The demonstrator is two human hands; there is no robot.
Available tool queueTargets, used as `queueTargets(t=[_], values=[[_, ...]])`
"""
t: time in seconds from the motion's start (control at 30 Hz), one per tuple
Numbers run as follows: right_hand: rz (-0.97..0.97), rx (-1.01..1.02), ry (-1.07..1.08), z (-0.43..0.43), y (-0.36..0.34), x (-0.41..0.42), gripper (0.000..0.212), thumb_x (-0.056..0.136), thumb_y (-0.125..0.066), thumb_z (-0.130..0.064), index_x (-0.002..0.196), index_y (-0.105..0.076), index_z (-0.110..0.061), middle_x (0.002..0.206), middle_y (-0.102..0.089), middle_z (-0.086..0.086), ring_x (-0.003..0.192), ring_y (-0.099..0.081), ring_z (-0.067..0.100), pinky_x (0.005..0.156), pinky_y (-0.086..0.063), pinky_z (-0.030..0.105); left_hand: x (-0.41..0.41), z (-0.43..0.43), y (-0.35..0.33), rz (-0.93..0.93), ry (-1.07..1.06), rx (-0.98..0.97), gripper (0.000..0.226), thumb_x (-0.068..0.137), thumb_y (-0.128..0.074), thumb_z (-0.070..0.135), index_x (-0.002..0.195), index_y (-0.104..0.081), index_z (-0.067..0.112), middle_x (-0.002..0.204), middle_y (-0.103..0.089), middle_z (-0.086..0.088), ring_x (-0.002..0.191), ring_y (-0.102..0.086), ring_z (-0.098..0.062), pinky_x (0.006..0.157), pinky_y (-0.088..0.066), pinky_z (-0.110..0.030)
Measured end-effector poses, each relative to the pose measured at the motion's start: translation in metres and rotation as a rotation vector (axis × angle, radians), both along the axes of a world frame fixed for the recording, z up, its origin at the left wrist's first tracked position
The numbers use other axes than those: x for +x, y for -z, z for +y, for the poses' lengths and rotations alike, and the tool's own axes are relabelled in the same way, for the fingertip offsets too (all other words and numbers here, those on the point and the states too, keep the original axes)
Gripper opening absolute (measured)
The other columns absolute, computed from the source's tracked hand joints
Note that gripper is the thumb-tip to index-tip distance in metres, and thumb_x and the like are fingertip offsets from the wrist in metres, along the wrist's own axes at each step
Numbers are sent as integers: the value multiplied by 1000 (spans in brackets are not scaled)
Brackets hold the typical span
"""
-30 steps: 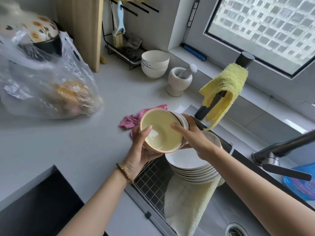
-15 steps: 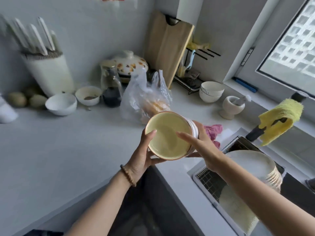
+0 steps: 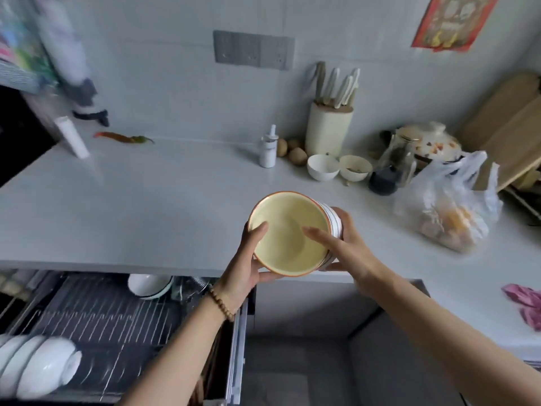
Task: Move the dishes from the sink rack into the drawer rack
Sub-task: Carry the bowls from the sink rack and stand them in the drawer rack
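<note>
Bowls (image 3: 289, 232), stacked sideways with mouths facing the camera, clamped between both hands (image 3: 295, 253).

Against the wall stands a cream knife block (image 3: 328, 128), and the rest gathers round it. Just left of its foot lie a few potatoes (image 3: 293, 151) and a white bottle (image 3: 268, 149); in front sit two small bowls (image 3: 339, 167). To its right come a dark jar (image 3: 392, 168), a flowered pot (image 3: 430, 142) and a plastic bag (image 3: 450, 212) (something orange inside). Far left lies a chili (image 3: 124, 138).
</note>
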State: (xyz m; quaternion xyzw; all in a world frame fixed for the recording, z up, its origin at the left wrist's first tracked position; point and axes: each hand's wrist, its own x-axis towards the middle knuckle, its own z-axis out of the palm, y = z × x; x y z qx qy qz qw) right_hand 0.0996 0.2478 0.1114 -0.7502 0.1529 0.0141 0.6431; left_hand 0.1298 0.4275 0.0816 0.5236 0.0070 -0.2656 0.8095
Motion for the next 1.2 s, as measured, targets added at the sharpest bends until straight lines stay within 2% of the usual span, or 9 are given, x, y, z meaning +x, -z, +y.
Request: queueTargets(t=[0.23, 0.43, 0.57, 0.67, 0.73, 0.83, 0.97, 1.1, 1.2], values=[[30, 105, -235, 196, 12, 23, 59, 81, -72, -31, 129, -37, -29, 110, -55, -8, 92, -60, 6, 52, -55, 23, -22, 194, 10, 27, -276, 8, 82, 57, -67, 55, 132, -47, 26, 131, -56, -5, 116, -57, -25, 87, -51, -56], [129, 147, -331, 361, 59, 30, 63, 81, -73, -34, 131, -34, -31, 113, -53, -9, 101, -58, 11, 69, -61, 36, -30, 359, 49, 82, -339, 119, 70, 65, -67, 55, 128, -50, 30, 129, -58, -2, 113, -60, -20, 93, -48, -55], [232, 183, -336, 435, 100, 33, 72, 64, -73, -43, 128, -40, -33, 112, -57, -8, 101, -61, 14, 71, -61, 41, -25, 435, 81, 178, -336, 159, 63, 67, -66, 47, 124, -51, 29, 126, -59, -4, 110, -60, -20, 91, -50, -52], [303, 250, -295, 460, 132, 39, 63, 73, -75, -30, 126, -41, -32, 108, -55, -9, 90, -61, 11, 61, -60, 36, -11, 461, 109, 238, -277, 215, 54, 71, -64, 47, 122, -51, 32, 130, -54, -3, 116, -54, -23, 85, -55, -46], [357, 256, -249, 465, 158, 48, 51, 85, -69, -19, 125, -41, -34, 105, -54, -10, 86, -60, 11, 67, -60, 42, 4, 465, 128, 280, -239, 248, 32, 83, -60, 43, 113, -48, 41, 130, -49, -2, 118, -52, -27, 80, -56, -43], [430, 279, -206, 462, 198, 63, 49, 86, -65, -16, 124, -43, -36, 106, -54, -8, 91, -59, 14, 70, -60, 45, 29, 460, 158, 338, -168, 316, 14, 92, -48, 37, 100, -44, 47, 124, -46, 0, 116, -51, -31, 79, -56, -40], [504, 304, -196, 449, 250, 78, 65, 66, -65, -32, 127, -41, -38, 118, -53, -1, 102, -59, 23, 62, -57, 34, 59, 446, 199, 363, -75, 375, 16, 96, -43, 35, 101, -41, 50, 118, -46, 6, 103, -55, -22, 72, -57, -33], [572, 319, -124, 436, 302, 84, 62, 65, -65, -33, 123, -43, -43, 123, -53, 4, 111, -57, 31, 70, -59, 38, 78, 433, 243, 384, 49, 429, 25, 96, -43, 34, 108, -34, 54, 132, -36, 2, 119, -48, -28, 73, -58, -32], [591, 307, -66, 428, 333, 86, 65, 65, -64, -33, 125, -44, -43, 122, -53, 5, 109, -56, 32, 77, -59, 43, 88, 421, 272, 375, 114, 465, 34, 97, -41, 33, 125, -28, 48, 131, -32, 3, 123, -44, -27, 63, -58, -24]])
